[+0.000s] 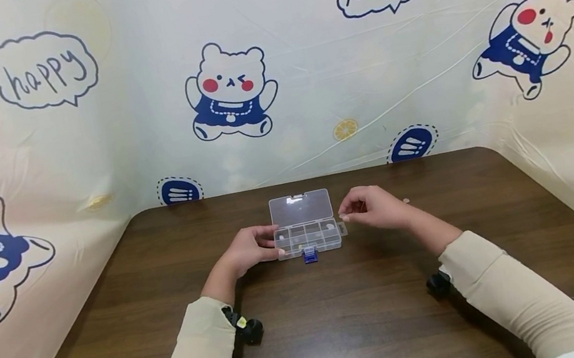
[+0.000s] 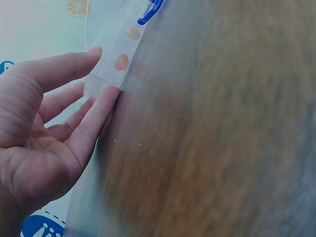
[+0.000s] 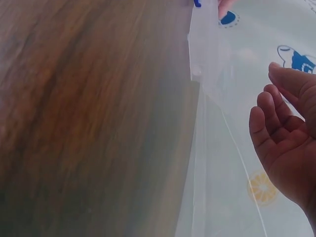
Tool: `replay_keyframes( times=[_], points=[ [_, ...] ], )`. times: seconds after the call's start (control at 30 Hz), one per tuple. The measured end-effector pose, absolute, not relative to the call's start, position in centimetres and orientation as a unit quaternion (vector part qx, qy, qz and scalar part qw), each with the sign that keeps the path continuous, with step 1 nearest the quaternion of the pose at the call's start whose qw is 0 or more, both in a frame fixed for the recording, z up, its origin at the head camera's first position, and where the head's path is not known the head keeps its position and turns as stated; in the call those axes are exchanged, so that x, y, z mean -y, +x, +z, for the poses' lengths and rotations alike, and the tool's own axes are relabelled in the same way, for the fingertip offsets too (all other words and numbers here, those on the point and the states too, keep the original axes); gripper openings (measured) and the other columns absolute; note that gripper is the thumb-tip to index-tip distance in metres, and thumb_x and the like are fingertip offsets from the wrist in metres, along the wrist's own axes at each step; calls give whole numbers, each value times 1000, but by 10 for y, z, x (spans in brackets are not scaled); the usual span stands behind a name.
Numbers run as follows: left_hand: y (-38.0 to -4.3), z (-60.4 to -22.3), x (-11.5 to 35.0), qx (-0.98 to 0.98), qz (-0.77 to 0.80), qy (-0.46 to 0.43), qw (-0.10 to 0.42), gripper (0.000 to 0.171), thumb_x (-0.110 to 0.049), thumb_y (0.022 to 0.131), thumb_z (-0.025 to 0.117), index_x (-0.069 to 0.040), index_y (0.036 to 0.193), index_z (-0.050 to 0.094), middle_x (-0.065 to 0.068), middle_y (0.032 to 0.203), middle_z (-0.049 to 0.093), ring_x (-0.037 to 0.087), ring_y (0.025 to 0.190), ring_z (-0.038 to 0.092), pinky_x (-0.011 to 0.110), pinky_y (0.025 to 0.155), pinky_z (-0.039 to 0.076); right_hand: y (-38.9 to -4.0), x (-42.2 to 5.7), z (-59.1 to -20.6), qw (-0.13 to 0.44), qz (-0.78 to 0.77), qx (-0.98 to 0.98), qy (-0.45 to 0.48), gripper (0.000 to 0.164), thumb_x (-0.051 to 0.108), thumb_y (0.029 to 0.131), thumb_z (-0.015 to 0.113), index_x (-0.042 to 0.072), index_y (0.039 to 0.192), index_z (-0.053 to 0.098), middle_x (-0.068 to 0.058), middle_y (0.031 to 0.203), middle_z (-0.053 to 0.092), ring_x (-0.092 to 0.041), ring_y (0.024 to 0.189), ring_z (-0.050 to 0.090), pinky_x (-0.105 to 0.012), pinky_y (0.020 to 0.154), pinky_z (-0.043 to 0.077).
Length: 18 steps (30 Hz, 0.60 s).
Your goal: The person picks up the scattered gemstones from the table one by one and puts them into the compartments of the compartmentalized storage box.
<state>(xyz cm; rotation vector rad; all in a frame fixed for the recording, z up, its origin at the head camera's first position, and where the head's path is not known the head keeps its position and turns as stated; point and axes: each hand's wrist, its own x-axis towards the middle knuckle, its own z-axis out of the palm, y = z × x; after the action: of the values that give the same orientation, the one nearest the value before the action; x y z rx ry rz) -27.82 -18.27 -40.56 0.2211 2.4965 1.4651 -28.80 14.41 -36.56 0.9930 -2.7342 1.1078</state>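
Observation:
A clear plastic compartment box [image 1: 307, 240] lies on the table with its lid [image 1: 300, 208] raised at the back and its blue latch [image 1: 309, 255] at the front. My left hand [image 1: 252, 249] holds the left end, thumb toward the front and fingers behind. An orange bead-like piece [image 2: 121, 62] and a yellowish one [image 2: 133, 33] show inside in the left wrist view. A whitish piece [image 1: 330, 227] lies in a right compartment. Just right of the box, my right hand [image 1: 374, 207] has thumb and index tips together, other fingers curled; I cannot tell whether something small is between them.
A small pale piece [image 1: 406, 200] lies on the brown wooden table [image 1: 312, 327] behind my right wrist. A clear hanging tab [image 1: 343, 228] sticks out from the box's right end. Printed cloth [image 1: 304, 75] hangs along the table's back and sides.

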Motion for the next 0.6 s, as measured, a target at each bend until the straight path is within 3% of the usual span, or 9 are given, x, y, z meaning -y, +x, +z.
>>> replay_keyframes(
  times=[0.6],
  points=[
    [-277, -405, 182, -855, 498, 74, 120, 65, -9, 76, 84, -9, 135, 58, 11, 113, 64, 24, 98, 60, 33, 83, 54, -290, -124, -364, -4, 329, 868, 371, 7, 12, 88, 74, 9, 93, 70, 3, 82, 59, -16, 75, 53, -28, 67, 50]
  ],
)
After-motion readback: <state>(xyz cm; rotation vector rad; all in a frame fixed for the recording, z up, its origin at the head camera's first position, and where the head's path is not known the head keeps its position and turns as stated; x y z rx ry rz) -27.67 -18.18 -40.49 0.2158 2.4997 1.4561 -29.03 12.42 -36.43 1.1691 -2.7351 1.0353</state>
